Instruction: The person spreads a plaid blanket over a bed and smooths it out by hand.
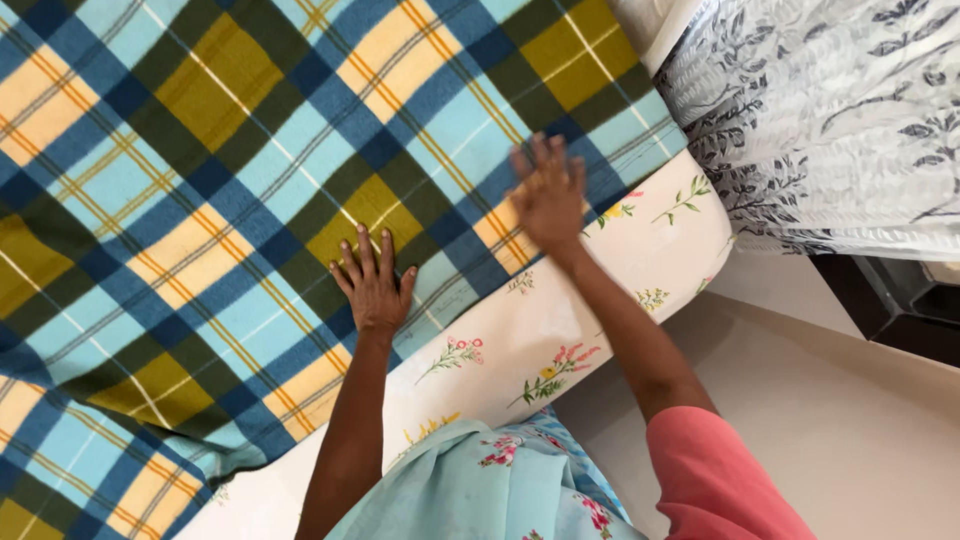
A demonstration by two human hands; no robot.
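A plaid blanket (220,170) in blue, yellow and olive lies spread over a mattress covered by a white floral sheet (560,320). My left hand (373,282) rests flat on the blanket near its front edge, fingers spread. My right hand (548,196) lies flat and slightly blurred on the blanket's edge further right, fingers apart. Neither hand holds anything.
A grey-and-white leaf-patterned cloth (840,110) covers something at the upper right, with a dark piece of furniture (900,300) below it. Pale floor (800,400) runs beside the bed. My light blue floral garment (480,490) and pink sleeve (720,480) fill the bottom.
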